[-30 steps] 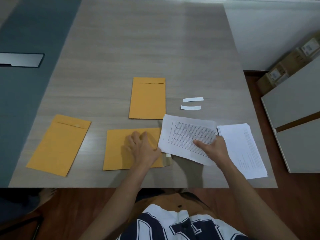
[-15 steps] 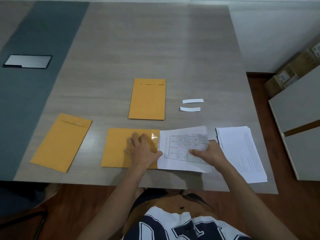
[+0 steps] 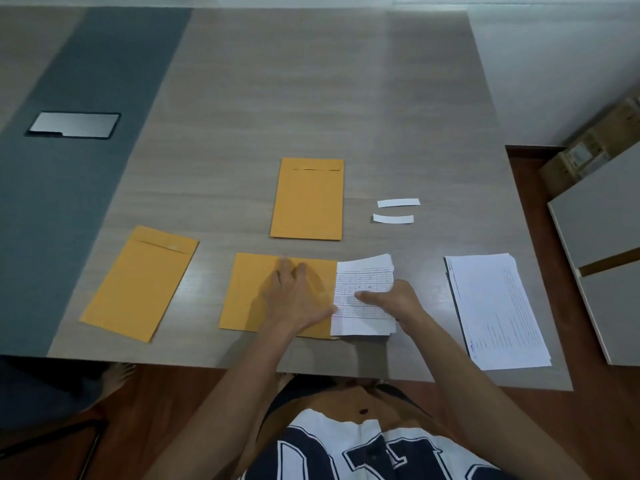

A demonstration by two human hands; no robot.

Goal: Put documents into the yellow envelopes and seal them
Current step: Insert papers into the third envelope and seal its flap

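Observation:
Three yellow envelopes lie on the wooden table. The near middle envelope (image 3: 249, 296) lies sideways with its mouth to the right. My left hand (image 3: 298, 299) presses flat on it, fingers spread. A printed document (image 3: 363, 292) with a table on it sticks halfway out of that mouth. My right hand (image 3: 394, 301) grips the document's right part, thumb on top. A second envelope (image 3: 308, 202) lies upright behind. A third envelope (image 3: 138, 282) lies tilted at the left, flap closed.
A stack of white papers (image 3: 498, 310) rests at the right near the table's front edge. Two white paper strips (image 3: 396, 211) lie behind the hands. A grey band with a metal plate (image 3: 74, 124) runs along the left. Cabinets and cardboard boxes stand at the right.
My right hand has slid the document leftward into the near envelope's mouth; less of the sheet shows now. My left hand stays pressed on the envelope.

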